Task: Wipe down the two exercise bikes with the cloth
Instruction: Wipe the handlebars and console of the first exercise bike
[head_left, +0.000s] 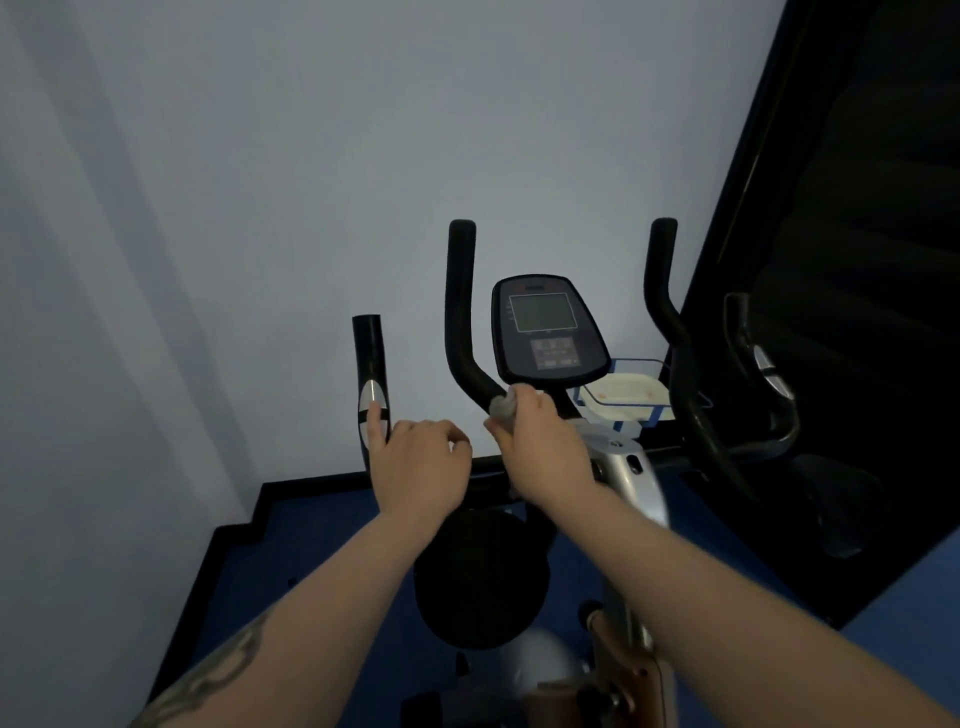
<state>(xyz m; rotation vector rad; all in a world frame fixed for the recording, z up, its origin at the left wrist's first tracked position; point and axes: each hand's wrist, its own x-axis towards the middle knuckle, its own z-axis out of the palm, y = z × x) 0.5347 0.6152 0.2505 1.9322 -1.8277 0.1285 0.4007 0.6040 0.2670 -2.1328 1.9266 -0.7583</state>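
Note:
An exercise bike (631, 467) with a silver post and black handlebars stands in front of me, its console (548, 327) facing me. My right hand (540, 447) grips a bunched grey cloth (503, 404) against the lower bend of the left inner handlebar (460, 312), just below the console. My left hand (415, 462) reaches to the outer left grip (370, 374); its index finger touches the silver pulse sensor, the other fingers loosely curled. A second bike is not clearly in view.
A white wall fills the left and back. The floor (322, 545) is blue with a black skirting edge. A white tray in a blue wire holder (623, 395) sits behind the console. Dark equipment (831, 364) stands at the right.

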